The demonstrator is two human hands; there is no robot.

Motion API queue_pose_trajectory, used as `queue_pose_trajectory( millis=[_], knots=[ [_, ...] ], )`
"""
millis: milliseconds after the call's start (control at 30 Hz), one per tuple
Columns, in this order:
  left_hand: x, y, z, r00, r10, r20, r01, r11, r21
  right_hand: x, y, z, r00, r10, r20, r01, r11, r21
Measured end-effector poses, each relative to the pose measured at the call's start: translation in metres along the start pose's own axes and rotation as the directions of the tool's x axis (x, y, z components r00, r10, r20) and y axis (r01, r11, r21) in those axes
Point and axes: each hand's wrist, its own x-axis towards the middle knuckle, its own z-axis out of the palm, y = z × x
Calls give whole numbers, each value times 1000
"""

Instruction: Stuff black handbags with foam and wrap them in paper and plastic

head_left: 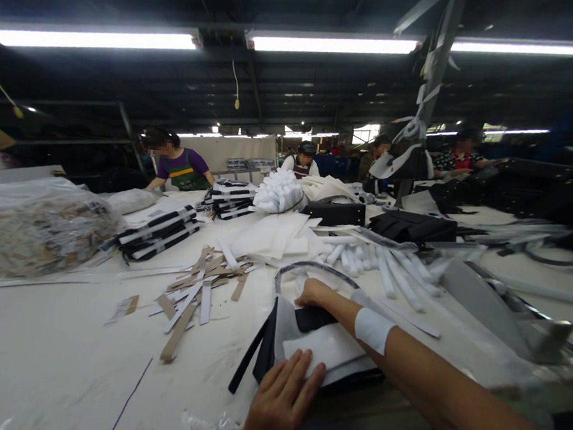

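A black handbag point(265, 350) lies on the table's near edge in the head view, with pale wrapping over its side. A white foam sheet point(325, 345) rests on top of it. My left hand point(277, 401) presses on the near edge of that sheet, fingers stretched out. Across the bag reaches my right hand point(316, 292), at its far side inside the loop of the wrapped handle point(307, 265). Its fingers curl downward, and what they hold, if anything, is hidden. A black strap point(249, 355) hangs off the bag's left side.
Brown and white strips point(193, 300) lie scattered left of the bag. White foam rolls point(396, 275), stacked white sheets point(269, 237) and black bags point(410, 227) are beyond. A plastic-wrapped bundle point(39, 227) sits at left, a grey metal device point(503, 314) at right. Several people work farther back.
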Motion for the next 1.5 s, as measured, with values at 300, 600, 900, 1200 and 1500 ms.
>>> queue_pose_trajectory(
  millis=[300,600,900,1200,1500],
  knots=[
    [1,-2,0,1000,-8,-16,7,1000,-28,-2,8,4,997,-6,80,-47,762,645],
    [4,-5,-1,1000,-5,12,5,999,-32,-2,-20,-1,996,-87,-19,50,375,926],
    [3,1,-4,993,-74,92,81,994,-72,-54,-18,-27,938,-294,-183,292,389,873],
    [3,-1,-9,974,-83,209,117,981,-157,-135,11,-3,685,-618,-386,722,508,469],
    [0,1,-9,979,-125,160,166,947,-275,-160,34,13,541,-775,-326,817,394,421]
  ],
)
